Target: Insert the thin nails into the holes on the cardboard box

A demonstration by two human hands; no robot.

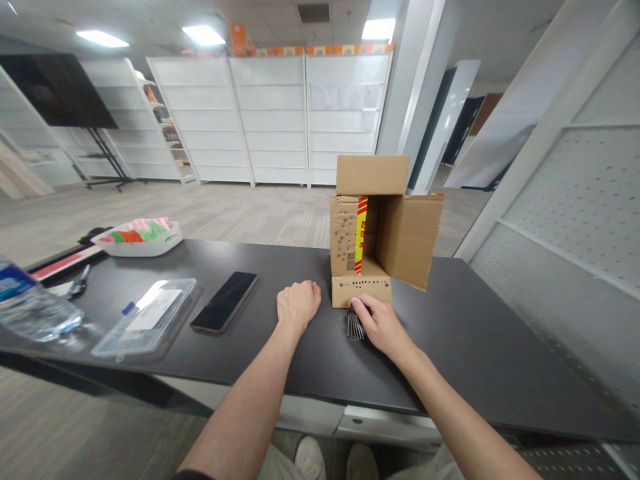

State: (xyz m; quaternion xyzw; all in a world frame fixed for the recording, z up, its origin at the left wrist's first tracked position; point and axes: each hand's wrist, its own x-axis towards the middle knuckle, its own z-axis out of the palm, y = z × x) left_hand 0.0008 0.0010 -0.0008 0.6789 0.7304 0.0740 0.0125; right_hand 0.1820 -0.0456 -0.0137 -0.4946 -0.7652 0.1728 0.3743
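Note:
My left hand (299,302) rests on the dark tabletop as a loose fist, knuckles up; whatever its fingers may hold is hidden. To the right of it, my right hand (377,319) is closed, with a fan of thin metal nails (355,327) sticking out below its thumb and fingertips. It is at the lower edge of a cardboard box's front flap (361,291), which has rows of small dark holes or heads. The open cardboard box (345,233) faces me, its side studded with round grey heads and marked by yellow-red tape.
Left of my hands lie a black phone (225,302) and a clear plastic case (150,320). Farther left are a water bottle (35,307) and a white basket (145,248) with colourful contents. A pegboard panel (575,200) rises along the right side.

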